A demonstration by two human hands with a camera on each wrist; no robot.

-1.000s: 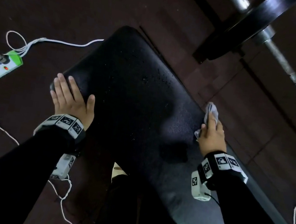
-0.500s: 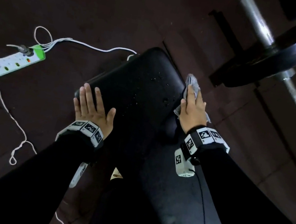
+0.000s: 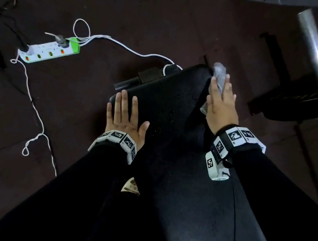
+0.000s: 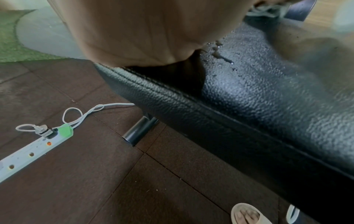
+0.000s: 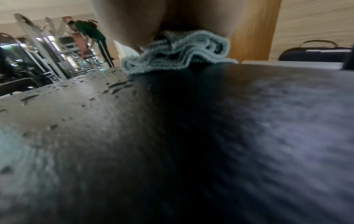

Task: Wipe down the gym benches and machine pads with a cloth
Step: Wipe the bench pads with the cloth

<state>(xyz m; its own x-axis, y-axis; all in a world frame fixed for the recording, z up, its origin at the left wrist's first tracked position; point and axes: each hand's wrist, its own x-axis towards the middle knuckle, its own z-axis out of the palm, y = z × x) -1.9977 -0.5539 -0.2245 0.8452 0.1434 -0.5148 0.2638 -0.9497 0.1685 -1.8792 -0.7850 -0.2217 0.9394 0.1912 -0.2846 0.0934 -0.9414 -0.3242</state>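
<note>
Grey cloth [image 3: 219, 75] now nearer the bench [image 3: 168, 92] end, pressed under flat right hand [image 3: 221, 107]; left hand [image 3: 125, 115] stays flat, fingers straight.

No words or numbers could be read anywhere; only black-and-white coded squares showed on the wristbands [image 3: 118, 137], mid-frame.
</note>
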